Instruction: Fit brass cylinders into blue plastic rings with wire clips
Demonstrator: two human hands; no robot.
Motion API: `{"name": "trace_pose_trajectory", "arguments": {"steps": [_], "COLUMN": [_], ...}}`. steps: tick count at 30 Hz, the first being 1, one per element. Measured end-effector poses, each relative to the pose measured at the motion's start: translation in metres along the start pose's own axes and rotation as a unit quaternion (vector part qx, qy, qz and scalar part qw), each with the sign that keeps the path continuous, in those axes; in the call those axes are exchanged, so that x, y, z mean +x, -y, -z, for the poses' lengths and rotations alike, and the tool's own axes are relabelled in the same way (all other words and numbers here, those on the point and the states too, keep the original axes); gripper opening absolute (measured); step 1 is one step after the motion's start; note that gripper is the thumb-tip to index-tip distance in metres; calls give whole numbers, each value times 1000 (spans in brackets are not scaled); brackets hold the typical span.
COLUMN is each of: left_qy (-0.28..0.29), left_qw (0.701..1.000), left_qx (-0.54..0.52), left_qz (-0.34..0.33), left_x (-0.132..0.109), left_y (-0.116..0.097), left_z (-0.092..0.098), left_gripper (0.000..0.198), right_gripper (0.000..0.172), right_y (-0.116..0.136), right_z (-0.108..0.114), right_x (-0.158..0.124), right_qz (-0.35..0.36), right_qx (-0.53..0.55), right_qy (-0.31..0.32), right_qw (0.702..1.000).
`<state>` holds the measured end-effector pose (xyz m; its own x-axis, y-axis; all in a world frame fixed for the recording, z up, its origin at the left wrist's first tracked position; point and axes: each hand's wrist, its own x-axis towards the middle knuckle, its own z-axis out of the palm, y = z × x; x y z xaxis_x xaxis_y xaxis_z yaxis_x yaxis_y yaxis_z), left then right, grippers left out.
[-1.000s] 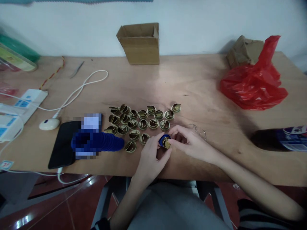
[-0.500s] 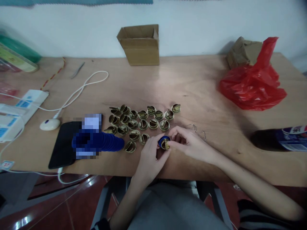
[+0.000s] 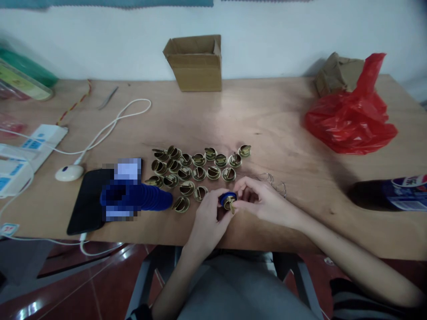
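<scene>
A small round brass-coloured metal piece (image 3: 229, 203) with a raised flap and a blue rim (image 3: 228, 195) is held up just above the table's near part. My left hand (image 3: 211, 218) grips it from the left between thumb and fingers. From the right, the thumb and fingers of my right hand (image 3: 255, 198) touch its edge beside the flap. Left of and beyond my hands stand several similar brass-coloured pieces (image 3: 199, 173) in loose rows, flaps tilted up. A stack of blue discs (image 3: 155, 198) lies on its side at their left.
Thin metal rings (image 3: 282, 189) lie beyond my right wrist. A black phone (image 3: 88, 202), white cable (image 3: 115, 120) and power strip (image 3: 43, 138) are at the left. An open cardboard box (image 3: 200, 71) stands at the back; a red plastic bag (image 3: 350, 122) and dark bottle (image 3: 373, 194) are at the right.
The flap on the held piece has swung down toward me, and the blue rim tilts differently. Both hands stay nearly in place; the rows are unchanged.
</scene>
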<state>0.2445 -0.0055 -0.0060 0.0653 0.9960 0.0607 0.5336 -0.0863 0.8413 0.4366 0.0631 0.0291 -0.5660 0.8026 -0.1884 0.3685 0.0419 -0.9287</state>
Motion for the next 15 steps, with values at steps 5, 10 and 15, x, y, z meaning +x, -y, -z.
{"name": "trace_pose_trajectory", "arguments": {"steps": [5,10,15], "left_qy": [6,11,15], "left_qw": [1000,999,999], "left_qx": [21,36,38], "left_qz": [-14,-23,-21], "left_x": [2,3,2], "left_y": [-3,-4,-4], "left_z": [1,2,3], "left_gripper": [31,29,28], "right_gripper": [17,18,19], "right_y": [4,6,6], "right_z": [1,1,1], "right_x": [-1,-1,-1], "right_qz": [4,2,5], "right_qx": [-3,-2,3], "right_qy": [17,17,16], "right_qw": [1000,1000,1000]}}
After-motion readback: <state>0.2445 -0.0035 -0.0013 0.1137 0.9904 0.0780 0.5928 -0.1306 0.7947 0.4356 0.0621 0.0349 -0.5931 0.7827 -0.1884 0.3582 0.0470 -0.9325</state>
